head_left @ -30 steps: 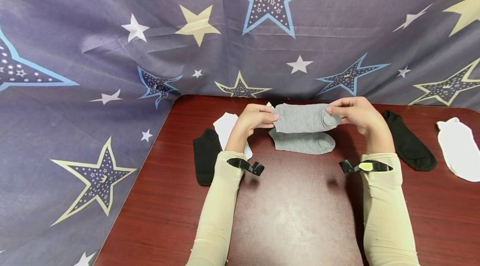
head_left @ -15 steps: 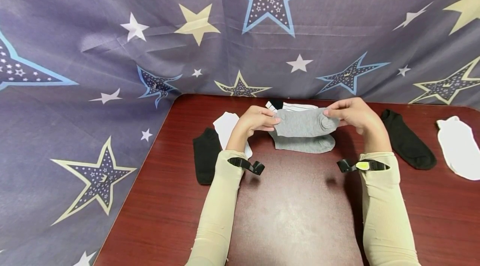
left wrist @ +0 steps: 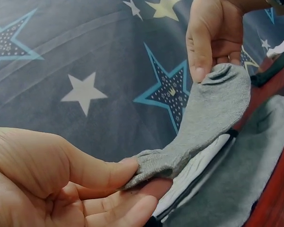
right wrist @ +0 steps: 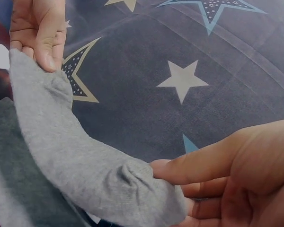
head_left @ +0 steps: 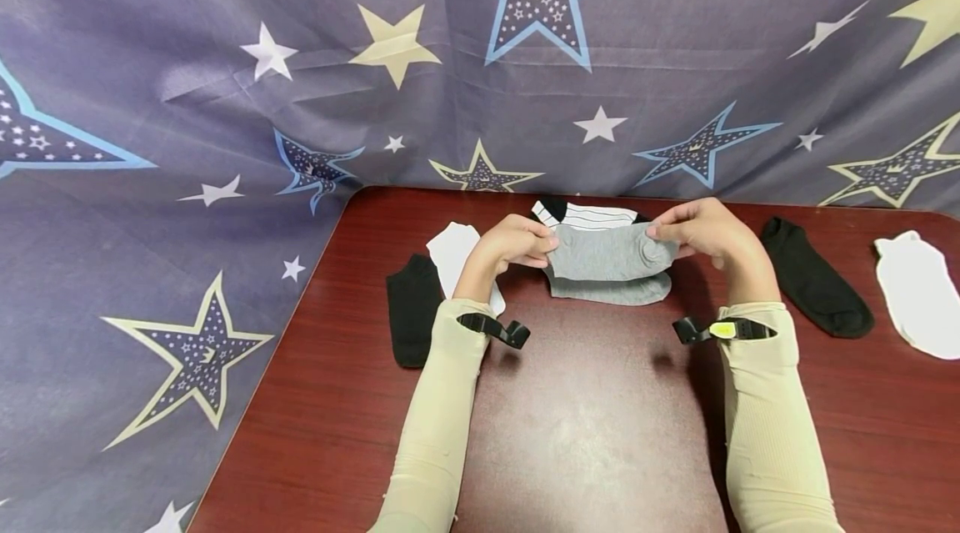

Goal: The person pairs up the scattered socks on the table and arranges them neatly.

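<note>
A light grey ankle sock (head_left: 606,253) is stretched out sideways between both hands, raised over the table. My left hand (head_left: 517,243) pinches its cuff end between thumb and fingers, as the left wrist view shows with the sock (left wrist: 203,113) sagging a little. At the other end my right hand (head_left: 705,231) pinches the sock near the bunched heel or toe, thumb on top in the right wrist view. Just below it a second grey sock (head_left: 611,293) lies flat on the table, partly covered. Behind it lies a white sock with black stripes (head_left: 596,216), partly hidden.
On the left a black sock (head_left: 412,316) and a white sock (head_left: 452,253) lie side by side, the white one partly behind my left forearm. A black sock (head_left: 817,283) and a white sock (head_left: 918,291) lie to the right. A star-printed cloth (head_left: 525,124) hangs behind the table (head_left: 585,416).
Both hands have brought the grey sock slightly down and nearer, over the second grey sock. The striped sock behind has come into view.
</note>
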The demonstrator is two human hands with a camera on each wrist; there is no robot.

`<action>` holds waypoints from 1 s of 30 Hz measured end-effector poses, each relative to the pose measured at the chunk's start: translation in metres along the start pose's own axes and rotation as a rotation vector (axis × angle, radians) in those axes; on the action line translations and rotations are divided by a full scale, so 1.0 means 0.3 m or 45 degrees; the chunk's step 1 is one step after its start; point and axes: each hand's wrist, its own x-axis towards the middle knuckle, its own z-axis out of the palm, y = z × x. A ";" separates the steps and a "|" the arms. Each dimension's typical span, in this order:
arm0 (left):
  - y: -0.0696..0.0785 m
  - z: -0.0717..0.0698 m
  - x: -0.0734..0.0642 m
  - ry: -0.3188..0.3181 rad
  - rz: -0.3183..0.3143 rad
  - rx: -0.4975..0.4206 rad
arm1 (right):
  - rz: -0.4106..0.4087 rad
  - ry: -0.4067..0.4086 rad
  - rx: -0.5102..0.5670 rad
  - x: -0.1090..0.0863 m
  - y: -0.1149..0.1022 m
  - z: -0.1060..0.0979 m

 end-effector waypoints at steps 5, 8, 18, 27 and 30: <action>-0.014 0.002 0.009 0.027 -0.037 0.051 | -0.011 -0.030 -0.020 -0.002 -0.003 0.009; -0.018 0.004 0.010 0.025 -0.059 0.080 | -0.016 -0.038 -0.038 -0.001 -0.003 0.015; -0.027 -0.001 0.014 0.033 -0.112 0.102 | 0.010 -0.066 -0.099 0.011 0.007 0.024; -0.036 0.000 0.022 0.032 -0.120 0.087 | 0.055 -0.086 -0.108 0.011 0.014 0.024; -0.042 0.000 0.027 0.029 -0.125 0.082 | 0.066 -0.104 -0.126 0.014 0.019 0.024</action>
